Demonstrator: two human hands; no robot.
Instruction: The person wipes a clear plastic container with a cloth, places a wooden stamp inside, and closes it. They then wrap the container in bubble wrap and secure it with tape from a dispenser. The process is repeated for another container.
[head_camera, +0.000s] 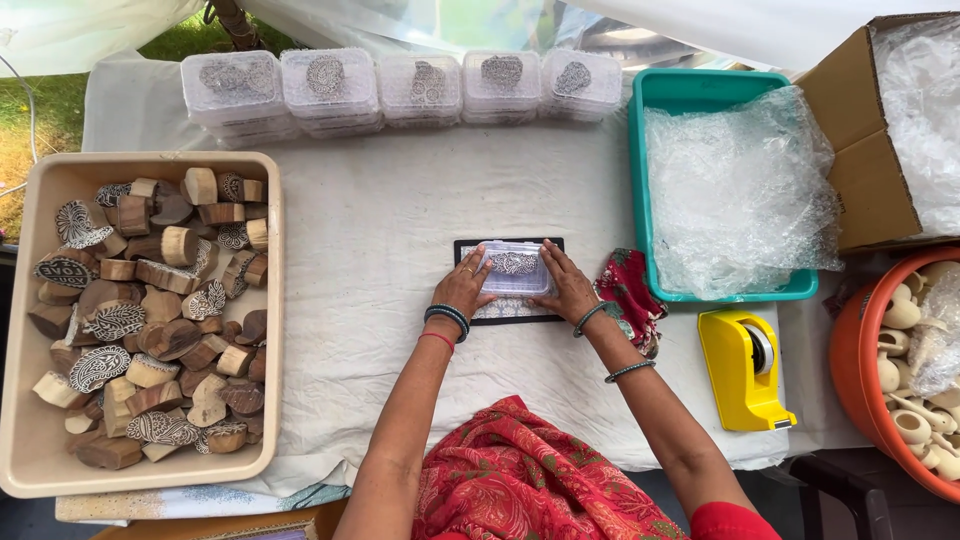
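Observation:
A small clear plastic box (514, 268) with a carved stamp inside rests on a black-framed patterned pad (505, 310) in the middle of the white cloth. My left hand (462, 288) presses the box's left side. My right hand (566, 284) holds its right side. Both wrists wear bangles.
A beige tray (30, 330) of carved wooden stamps fills the left. Several boxed stamps (330, 88) line the far edge. A teal bin (690, 90) of bubble wrap, a cardboard box (860, 130), an orange tub (850, 370) of wooden pieces, a yellow tape dispenser (745, 368) and a red cloth (627, 290) stand to the right.

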